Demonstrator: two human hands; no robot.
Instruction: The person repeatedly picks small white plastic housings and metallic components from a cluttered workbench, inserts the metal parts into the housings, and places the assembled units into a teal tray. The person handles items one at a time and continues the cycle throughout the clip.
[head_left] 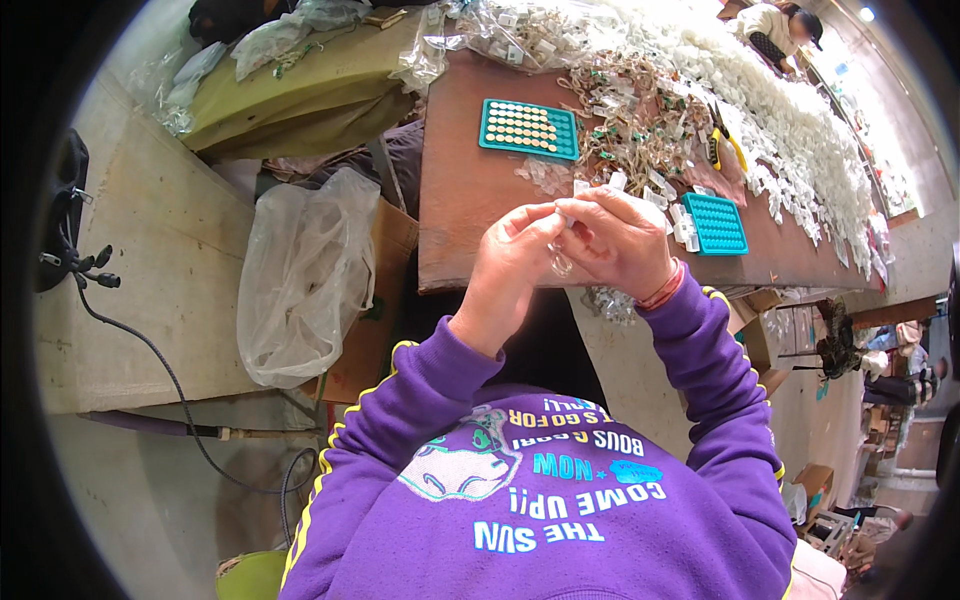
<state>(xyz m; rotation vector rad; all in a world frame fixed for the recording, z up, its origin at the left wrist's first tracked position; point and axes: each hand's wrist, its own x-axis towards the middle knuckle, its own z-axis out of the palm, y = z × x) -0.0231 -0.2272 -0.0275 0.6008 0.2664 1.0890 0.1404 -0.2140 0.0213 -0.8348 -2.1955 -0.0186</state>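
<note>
Together, the left hand (510, 255) and right hand (618, 240) pinch a small clear plastic piece (560, 262) above the brown surface's (470, 190) near edge; a slipping grip would likely drop it off that edge.

This is looking like a small assembly workshop doing piecework by hand. Beyond the hands a long brown worktable (470, 190) is running away, and a great heap of small white plastic parts (790, 120) is lying along its far right side. Two teal trays with rows of small pockets (528, 128) are sitting just past the hands. To the left of the hands a clear plastic bag (305, 280) is lining a cardboard box. Another person (775, 25) is working at the far end.
</note>
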